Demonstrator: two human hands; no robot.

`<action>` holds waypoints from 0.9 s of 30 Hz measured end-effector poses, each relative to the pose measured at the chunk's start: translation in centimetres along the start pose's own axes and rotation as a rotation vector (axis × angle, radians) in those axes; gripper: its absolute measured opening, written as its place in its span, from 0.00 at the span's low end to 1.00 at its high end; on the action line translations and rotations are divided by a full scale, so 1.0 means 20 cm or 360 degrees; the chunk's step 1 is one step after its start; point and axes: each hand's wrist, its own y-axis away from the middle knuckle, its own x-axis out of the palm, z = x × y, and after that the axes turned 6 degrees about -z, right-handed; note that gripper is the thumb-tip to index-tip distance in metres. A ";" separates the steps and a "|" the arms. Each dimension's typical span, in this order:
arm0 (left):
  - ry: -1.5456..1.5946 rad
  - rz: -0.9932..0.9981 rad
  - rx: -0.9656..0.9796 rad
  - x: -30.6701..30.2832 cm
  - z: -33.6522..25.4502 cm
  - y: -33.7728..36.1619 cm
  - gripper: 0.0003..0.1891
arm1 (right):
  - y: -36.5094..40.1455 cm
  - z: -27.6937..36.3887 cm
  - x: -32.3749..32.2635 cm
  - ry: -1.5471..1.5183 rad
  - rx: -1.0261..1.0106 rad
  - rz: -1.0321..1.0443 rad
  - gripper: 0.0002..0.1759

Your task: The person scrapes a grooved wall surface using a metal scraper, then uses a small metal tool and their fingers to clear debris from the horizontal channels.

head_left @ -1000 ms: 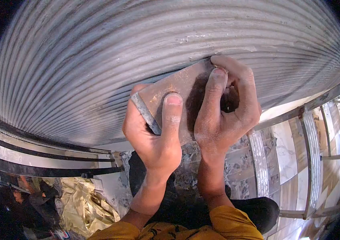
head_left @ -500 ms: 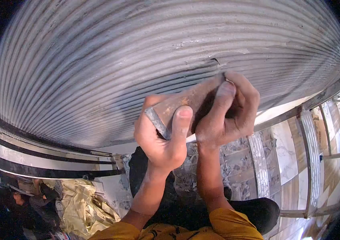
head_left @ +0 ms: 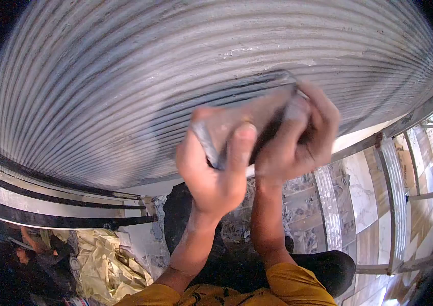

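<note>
Blurring in motion, the flat rust-brown rectangular metal plate [head_left: 249, 120] is shifted up and rightward along the grey ribbed wall [head_left: 124, 92], edge pressed to it. It is kept pinched by the fingers [head_left: 242, 148] of the left hand [head_left: 211, 176] and right hand [head_left: 298, 145], so scraping is judged under way.

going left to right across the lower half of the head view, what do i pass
black-striped rail → crumpled yellow sheet → left hand → right hand → metal ladder frame; the flat block both hands grip overlaps them, so it's left out
</note>
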 end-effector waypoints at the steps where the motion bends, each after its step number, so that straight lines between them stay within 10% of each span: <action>1: -0.0022 0.0137 0.0137 -0.01 0.00 0.00 0.08 | 0.01 0.01 -0.03 -0.0148 0.0015 -0.0238 0.12; 6: 0.0325 0.0205 0.0069 0.04 -0.07 0.05 0.05 | 0.03 -0.03 -0.09 -0.0478 -0.0176 -0.0940 0.10; 9: -0.0169 0.0190 0.0273 -0.04 -0.02 0.05 0.09 | 0.01 0.10 -0.08 -0.0371 0.0393 -0.0297 0.07; 12: 0.0154 -0.0277 -0.0307 0.00 0.00 0.10 0.11 | -0.04 0.09 -0.05 -0.0019 0.0100 0.0082 0.05; 14: 0.0216 -0.0367 -0.0555 -0.01 0.04 0.11 0.12 | -0.04 0.13 -0.03 -0.0047 0.0597 0.0316 0.02; 27: 0.0274 -0.0281 -0.0611 0.00 0.05 0.12 0.17 | -0.09 0.11 -0.03 -0.0027 0.0458 0.0380 0.04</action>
